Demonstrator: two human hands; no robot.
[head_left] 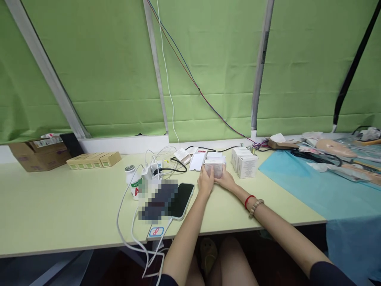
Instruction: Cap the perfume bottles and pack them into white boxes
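Between both hands is a small white carton (214, 168) with fine print on its face, held just above or on the table. My left hand (206, 181) grips its left side, with the thumb over the front face. My right hand (226, 180) is closed around its right lower side. Behind the carton lie more white card pieces (196, 160), partly hidden by it. To the right stands a group of similar white cartons (246, 163), apart from my hands.
Left of my hands lie a phone (182, 201), a pixelated dark item, white cables, a power strip (147, 172) and a white can (131, 180). Yellowish boxes (94, 160) and a brown cardboard box (44, 155) stand further left. A blue sheet (291, 178) with clutter covers the right side.
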